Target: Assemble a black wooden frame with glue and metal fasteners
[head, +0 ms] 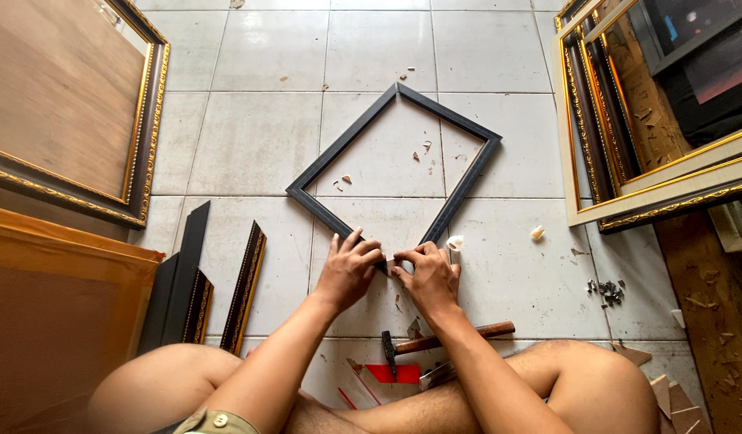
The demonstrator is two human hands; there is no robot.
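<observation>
A black square picture frame (467,173) lies on the white tiled floor, turned like a diamond with one corner toward me. My left hand (348,269) and my right hand (429,277) both press on that near corner, fingers pinching the joint from either side. A hammer (443,337) with a wooden handle lies on the floor just behind my right wrist, between my knees.
Black and gold-trimmed moulding offcuts (244,285) lie at the left. Large gilded frames lean at the left (146,120) and at the right (596,137). A small pile of dark nails (608,291) and wood chips dot the tiles. A red object (391,373) sits near my legs.
</observation>
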